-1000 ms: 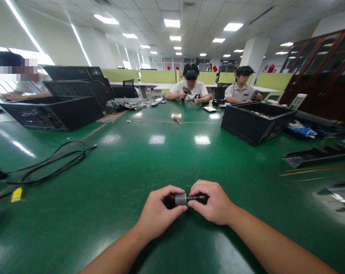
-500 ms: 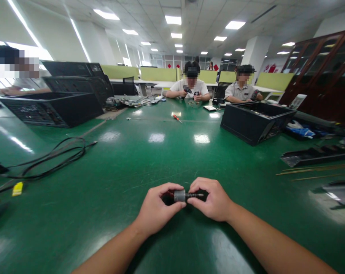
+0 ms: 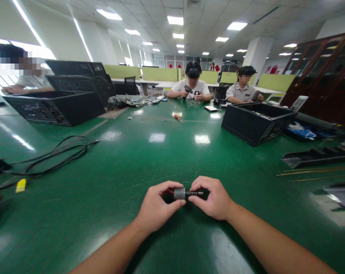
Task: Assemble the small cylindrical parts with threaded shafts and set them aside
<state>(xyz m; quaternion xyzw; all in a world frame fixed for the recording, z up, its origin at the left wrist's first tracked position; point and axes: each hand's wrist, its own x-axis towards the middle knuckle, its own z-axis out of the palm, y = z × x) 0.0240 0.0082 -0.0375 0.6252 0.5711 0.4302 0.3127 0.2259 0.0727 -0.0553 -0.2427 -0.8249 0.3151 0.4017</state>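
Observation:
A small grey cylindrical metal part, like a little motor [image 3: 179,193], lies level between my hands, just above the green table [image 3: 126,156]. From its right end juts a thin shaft [image 3: 195,193] with a coiled or ribbed section. My left hand [image 3: 156,207] grips the cylinder between thumb and fingers. The thumb and fingers of my right hand [image 3: 213,198] curl in a pinch around the shaft close to the cylinder. Part of the cylinder's left end sits in shadow within my left hand.
Ahead lies an orange screwdriver [image 3: 178,118]. Black cables [image 3: 72,154] with a yellow tag [image 3: 21,185] spread at left. Black computer cases stand at left [image 3: 58,108] and right [image 3: 246,123]. Thin brass-coloured rods [image 3: 315,171] lie at right. Several people sit around the table, one holding a power drill [image 3: 188,90].
My right fingertips have shifted slightly to the right along the shaft, opening a small gap to the cylinder. My left hand keeps its grip, and the view has tilted slightly.

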